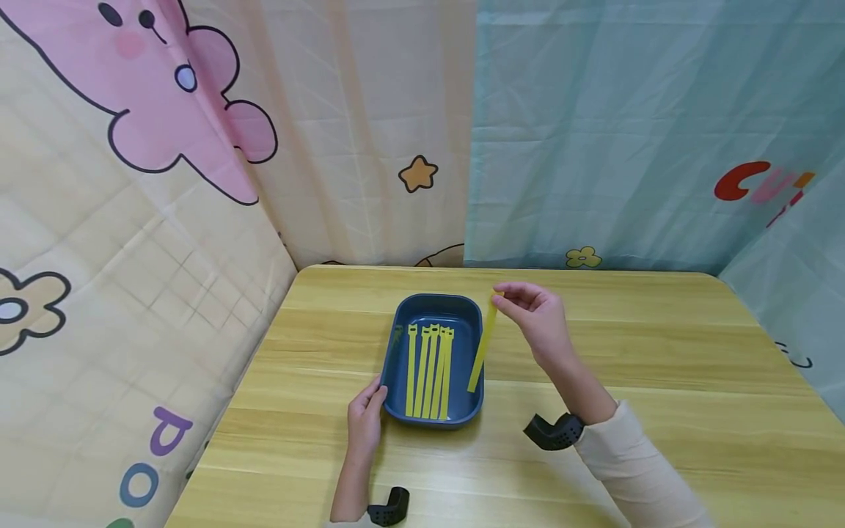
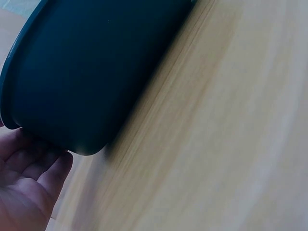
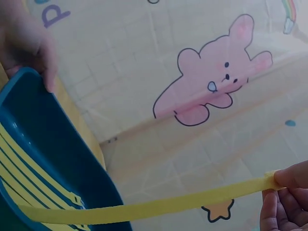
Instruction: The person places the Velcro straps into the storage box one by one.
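A dark blue tray (image 1: 394,367) stands on the table, with several yellow hook-and-loop cable ties (image 1: 423,374) laid side by side in it, slotted heads toward the far end. My left hand (image 1: 365,414) grips the tray's near left corner, thumb at the rim and fingers against the outer wall, as the left wrist view shows of the tray's side (image 2: 96,72). Between thumb and fingertips, my right hand (image 1: 538,319) pinches one end of another yellow cable tie (image 1: 484,345). This strip slants down over the tray's right rim; in the right wrist view it stretches across toward the tray (image 3: 72,125).
The wooden table (image 1: 660,352) extends on both sides of the tray. Behind it hang printed curtains (image 1: 370,132), and another printed cloth (image 1: 165,279) borders the left side. A black wrist mount (image 1: 554,431) sits on the right forearm, another (image 1: 389,507) on the left.
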A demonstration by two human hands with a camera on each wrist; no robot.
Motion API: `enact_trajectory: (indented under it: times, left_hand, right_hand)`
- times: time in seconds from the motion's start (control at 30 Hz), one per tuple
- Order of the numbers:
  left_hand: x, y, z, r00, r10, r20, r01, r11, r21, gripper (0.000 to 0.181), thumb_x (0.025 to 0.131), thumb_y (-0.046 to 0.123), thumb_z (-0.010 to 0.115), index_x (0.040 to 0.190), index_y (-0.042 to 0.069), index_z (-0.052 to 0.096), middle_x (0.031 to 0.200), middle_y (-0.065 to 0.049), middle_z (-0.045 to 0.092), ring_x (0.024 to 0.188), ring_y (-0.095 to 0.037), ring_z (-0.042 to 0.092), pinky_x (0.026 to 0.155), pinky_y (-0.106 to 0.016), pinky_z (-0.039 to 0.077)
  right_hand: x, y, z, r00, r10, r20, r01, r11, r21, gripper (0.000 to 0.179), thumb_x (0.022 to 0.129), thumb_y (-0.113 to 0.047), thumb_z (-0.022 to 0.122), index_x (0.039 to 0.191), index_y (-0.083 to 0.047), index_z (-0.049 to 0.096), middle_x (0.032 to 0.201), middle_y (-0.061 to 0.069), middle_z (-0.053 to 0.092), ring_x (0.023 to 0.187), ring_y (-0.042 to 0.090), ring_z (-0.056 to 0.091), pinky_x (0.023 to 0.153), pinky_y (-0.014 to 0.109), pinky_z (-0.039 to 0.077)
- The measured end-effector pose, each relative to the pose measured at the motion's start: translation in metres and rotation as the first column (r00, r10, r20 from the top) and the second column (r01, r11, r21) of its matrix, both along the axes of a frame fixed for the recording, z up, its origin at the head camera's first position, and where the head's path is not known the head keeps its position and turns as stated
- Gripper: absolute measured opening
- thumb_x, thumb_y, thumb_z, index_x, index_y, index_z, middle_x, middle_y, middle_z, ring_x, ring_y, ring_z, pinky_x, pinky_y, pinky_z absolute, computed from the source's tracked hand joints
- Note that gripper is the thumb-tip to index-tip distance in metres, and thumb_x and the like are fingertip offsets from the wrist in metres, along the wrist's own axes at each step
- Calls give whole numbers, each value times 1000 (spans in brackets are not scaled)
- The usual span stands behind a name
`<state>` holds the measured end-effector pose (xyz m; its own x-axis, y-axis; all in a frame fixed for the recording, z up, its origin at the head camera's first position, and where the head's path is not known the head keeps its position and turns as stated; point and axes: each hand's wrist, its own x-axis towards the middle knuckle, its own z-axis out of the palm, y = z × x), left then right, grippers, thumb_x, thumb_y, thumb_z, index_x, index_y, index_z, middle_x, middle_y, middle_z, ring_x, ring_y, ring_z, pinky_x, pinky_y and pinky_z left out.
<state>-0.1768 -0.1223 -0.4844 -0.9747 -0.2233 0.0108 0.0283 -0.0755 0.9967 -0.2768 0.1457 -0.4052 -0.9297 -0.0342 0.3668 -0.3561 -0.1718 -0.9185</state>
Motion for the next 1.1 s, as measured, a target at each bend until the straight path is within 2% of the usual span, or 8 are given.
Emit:
enact_trajectory:
  times: [0.13, 0.27, 0.37, 0.5, 0.6, 0.8, 1.03, 1.1]
  left_hand:
    - [0, 0, 0, 1000, -2, -5, 2, 1000, 1, 32, 85, 5, 45, 114, -10, 46, 117, -18, 46, 111, -21, 38, 89, -25, 34]
    - [-1, 0, -1, 1000, -2, -5, 2, 1000, 10, 32, 85, 5, 45, 114, -9, 46, 117, -18, 46, 112, -21, 38, 89, -24, 34]
    - [-1, 0, -1, 1000, 1, -4, -1, 1000, 11, 32, 85, 5, 45, 114, -9, 47, 117, -17, 47, 111, -19, 38, 88, -23, 34]
    - [-1, 0, 0, 1000, 0, -11, 0, 1000, 9, 33, 85, 5, 45, 114, -10, 46, 117, -17, 46, 112, -20, 38, 89, -24, 34]
    - [0, 0, 0, 1000, 2, -14, -3, 1000, -5, 33, 85, 6, 45, 114, -10, 46, 117, -18, 46, 112, -20, 37, 90, -26, 32]
    - [1, 0, 0, 1000, -3, -13, 3, 1000, -17, 33, 86, 7, 46, 115, -9, 45, 118, -18, 45, 112, -21, 37, 91, -26, 32]
    - [1, -1, 0, 1000, -8, -15, 8, 1000, -18, 33, 86, 7, 45, 115, -10, 45, 118, -18, 45, 112, -21, 37, 90, -25, 32]
    - [1, 0, 0, 1000, -9, -17, 9, 1000, -20, 34, 86, 7, 45, 115, -10, 45, 118, -18, 45, 113, -21, 36, 90, -26, 32]
  right_hand:
    - [-47, 14, -82, 1000, 15, -1, -15, 1000, 18, 28, 75, -7, 62, 102, -1, 59, 95, 15, 59, 81, 26, 56, 71, 30, 47]
    - [-59, 11, -117, 1000, -16, -15, 17, 997, 78, 32, 74, -13, 64, 104, -5, 59, 97, 15, 58, 81, 29, 55, 68, 32, 48]
    - [-32, 0, -86, 999, 25, 22, -26, 997, 77, 28, 74, -12, 64, 102, -4, 60, 93, 14, 59, 79, 26, 56, 68, 31, 49]
    - [27, -23, -11, 994, 49, 94, -56, 995, 79, 26, 74, -11, 64, 96, 2, 60, 88, 15, 60, 77, 24, 56, 70, 30, 48]
    - [46, -32, 13, 991, 13, 133, -29, 992, 123, 27, 74, -13, 64, 94, 4, 60, 87, 15, 59, 76, 24, 56, 70, 29, 48]
    - [-3, -17, -69, 997, 31, 72, -40, 992, 119, 23, 74, -13, 64, 96, -5, 63, 90, 10, 59, 76, 20, 55, 67, 25, 48]
    - [29, -34, -4, 988, -83, 131, 45, 962, 268, 21, 73, -9, 65, 90, 3, 61, 85, 16, 58, 73, 23, 56, 65, 26, 49]
    - [28, -37, 1, 981, -112, 160, 56, 947, 317, 21, 73, -6, 64, 90, 7, 60, 85, 18, 58, 73, 24, 56, 64, 24, 49]
